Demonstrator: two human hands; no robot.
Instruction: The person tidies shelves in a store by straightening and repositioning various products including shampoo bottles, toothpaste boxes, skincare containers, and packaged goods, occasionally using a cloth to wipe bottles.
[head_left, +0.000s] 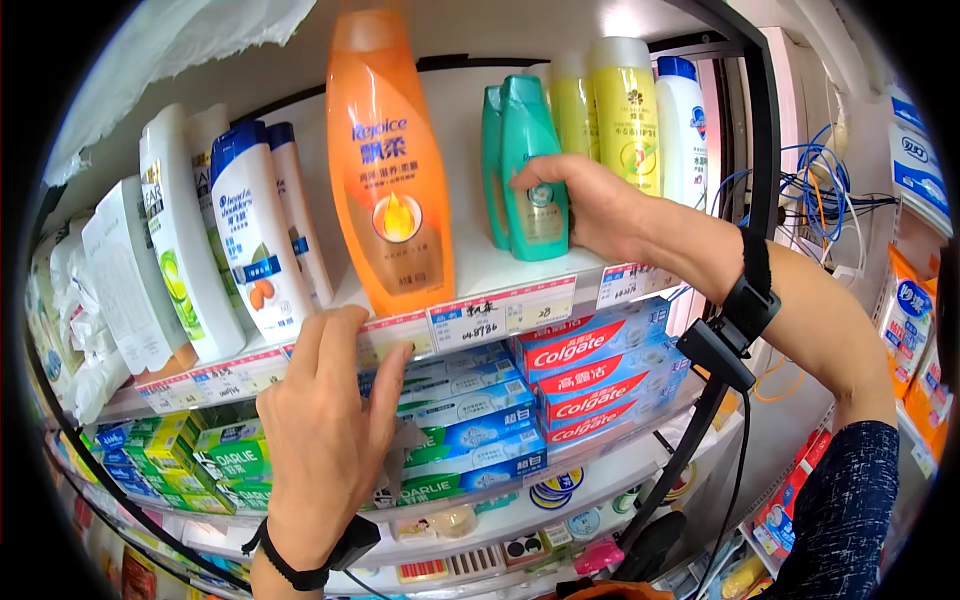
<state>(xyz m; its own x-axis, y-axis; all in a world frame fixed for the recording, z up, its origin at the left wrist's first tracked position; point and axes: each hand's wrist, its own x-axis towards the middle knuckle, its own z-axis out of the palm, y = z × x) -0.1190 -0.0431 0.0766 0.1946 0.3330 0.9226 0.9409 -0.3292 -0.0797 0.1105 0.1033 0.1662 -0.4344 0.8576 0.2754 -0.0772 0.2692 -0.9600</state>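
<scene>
My right hand (592, 202) is wrapped around the lower half of a small green shampoo bottle (534, 180), which stands upright on the upper shelf. Another green bottle (493, 172) is right behind it to the left. A large orange Rejoice shampoo bottle (390, 165) stands nearer the middle, at the shelf's front. My left hand (337, 390) rests its fingertips on the shelf's front edge with the price labels (502, 311), just below and left of the orange bottle, thumb apart, holding no product. Both wrists wear black straps with devices.
White shampoo bottles (259, 232) stand at the left, yellow bottles (626, 112) and a white blue-capped bottle (681, 135) at the right. Colgate boxes (592, 349) and Darlie boxes (232, 450) fill the shelf below. A black metal frame post (761, 150) and loose cables (817, 187) are at the right.
</scene>
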